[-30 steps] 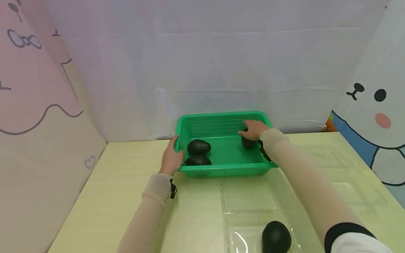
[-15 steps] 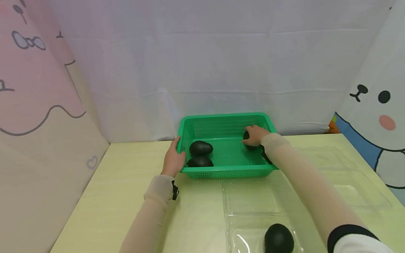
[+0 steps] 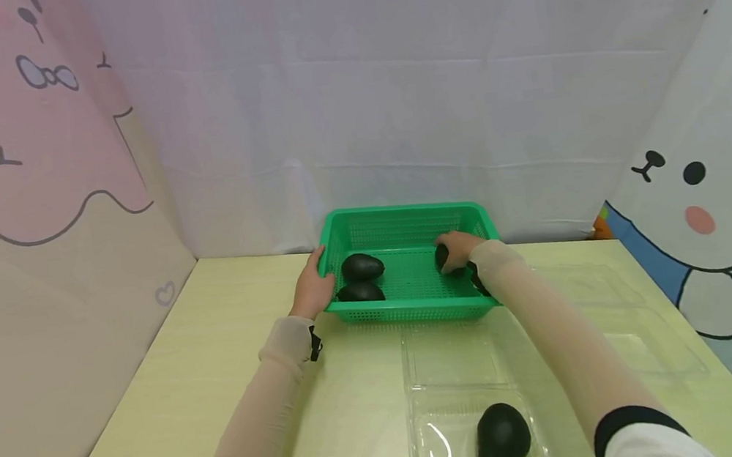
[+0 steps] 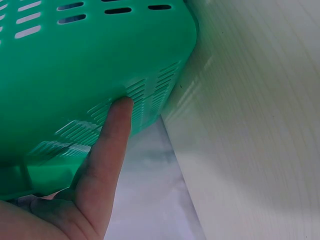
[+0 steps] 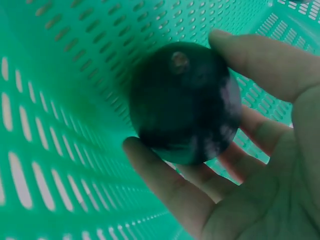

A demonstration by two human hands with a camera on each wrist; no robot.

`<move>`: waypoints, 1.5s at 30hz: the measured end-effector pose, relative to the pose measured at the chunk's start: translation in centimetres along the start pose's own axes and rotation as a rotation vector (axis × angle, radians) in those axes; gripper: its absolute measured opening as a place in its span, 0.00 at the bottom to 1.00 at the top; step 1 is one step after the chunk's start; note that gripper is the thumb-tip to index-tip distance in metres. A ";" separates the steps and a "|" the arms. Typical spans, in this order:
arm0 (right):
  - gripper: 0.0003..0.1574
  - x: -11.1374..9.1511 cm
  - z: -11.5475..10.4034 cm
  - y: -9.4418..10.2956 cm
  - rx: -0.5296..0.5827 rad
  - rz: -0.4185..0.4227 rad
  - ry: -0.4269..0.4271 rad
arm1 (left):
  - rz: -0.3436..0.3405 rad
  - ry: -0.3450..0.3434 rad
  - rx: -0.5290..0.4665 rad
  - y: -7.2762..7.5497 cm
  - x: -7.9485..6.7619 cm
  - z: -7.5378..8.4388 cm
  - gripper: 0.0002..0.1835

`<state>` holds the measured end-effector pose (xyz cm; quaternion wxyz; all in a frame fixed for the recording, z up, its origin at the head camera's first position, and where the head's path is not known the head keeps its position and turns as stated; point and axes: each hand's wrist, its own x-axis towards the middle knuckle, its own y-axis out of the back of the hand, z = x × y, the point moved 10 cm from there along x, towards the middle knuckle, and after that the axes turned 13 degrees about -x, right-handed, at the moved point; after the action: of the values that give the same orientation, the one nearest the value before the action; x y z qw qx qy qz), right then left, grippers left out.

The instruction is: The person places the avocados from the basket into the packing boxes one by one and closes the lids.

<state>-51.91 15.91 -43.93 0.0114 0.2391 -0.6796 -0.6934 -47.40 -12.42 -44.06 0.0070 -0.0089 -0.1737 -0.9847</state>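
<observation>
A green plastic basket (image 3: pixel 414 311) with slotted walls stands at the back of the table. My left hand (image 3: pixel 313 289) holds its left rim; in the left wrist view one finger (image 4: pixel 118 120) lies along the basket's outer wall. Inside, at the right end, my right hand (image 3: pixel 462 249) grips a dark avocado (image 5: pixel 182 105). The right wrist view shows thumb and fingers spread around it, its stem end turned to the camera. Two more avocados, one behind (image 3: pixel 361 266) and one in front (image 3: pixel 360 291), lie at the basket's left end.
Near the front, an opened clear plastic clamshell box (image 3: pixel 422 399) holds another avocado (image 3: pixel 503 440). A second clear box (image 3: pixel 648 345) lies on the right of the pale wooden table (image 3: pixel 177 394). A white cloth (image 3: pixel 394 108) hangs close behind the basket.
My right hand has come down over the avocado at the basket's right end, its fingers now closed around it. The left hand keeps its place on the rim.
</observation>
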 end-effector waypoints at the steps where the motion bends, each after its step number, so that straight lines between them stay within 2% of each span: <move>1: 0.41 0.0 -0.1 0.0 0.000 -0.003 0.002 | 0.001 0.000 -0.002 0.0 0.0 0.0 0.35; 11: 0.41 -0.2 -0.1 -0.2 0.029 -0.031 0.028 | 0.000 0.002 0.009 0.0 0.0 0.0 0.35; 21: 0.40 -0.2 0.9 0.5 0.025 0.015 0.042 | -0.003 -0.001 0.013 0.1 0.1 -0.2 0.35; 32: 0.39 -1.8 -1.0 2.0 -0.010 0.074 0.097 | -0.012 -0.004 0.002 0.0 -0.1 -0.2 0.35; 45: 0.39 -2.5 -1.2 3.5 -0.035 0.124 0.115 | -0.008 0.002 0.012 0.0 -0.1 0.0 0.36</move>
<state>-50.33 15.34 -39.76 0.0977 0.2359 -0.6793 -0.6880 -47.33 -12.48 -44.08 0.0031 -0.0072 -0.1794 -0.9837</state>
